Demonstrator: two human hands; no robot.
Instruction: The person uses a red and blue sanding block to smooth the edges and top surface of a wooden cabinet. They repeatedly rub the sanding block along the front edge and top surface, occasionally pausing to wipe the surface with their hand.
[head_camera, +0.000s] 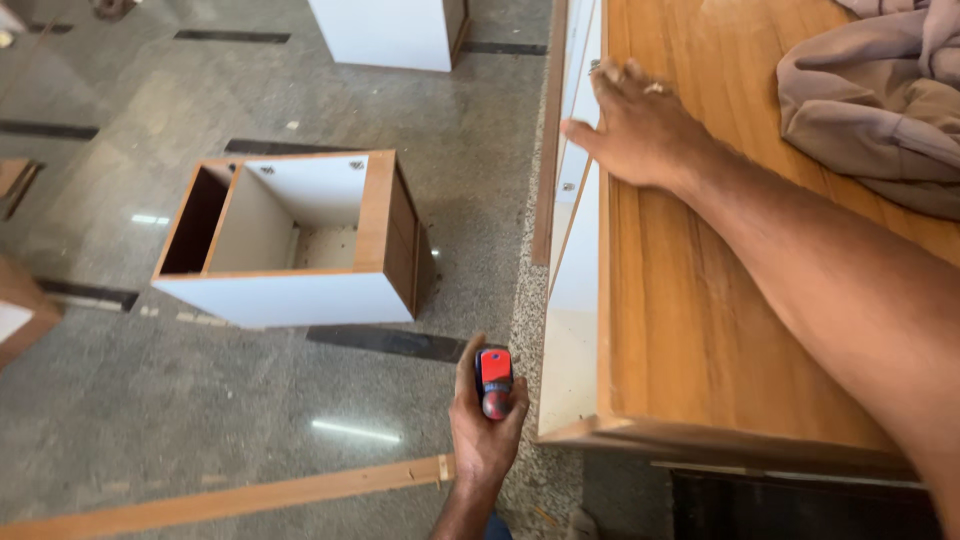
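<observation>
While left hand fingers grip a red tool, body mostly hidden, right hand lies flat, fingers spread, on wooden panel.

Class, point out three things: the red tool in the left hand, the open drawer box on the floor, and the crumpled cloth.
red tool (495, 380): head view, its red body.
drawer box (290, 298): head view, white front panel.
cloth (880, 100): head view, middle folds.

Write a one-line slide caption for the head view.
Left hand grips a red and black tool while right hand rests flat on a brown wooden cabinet panel.
</observation>
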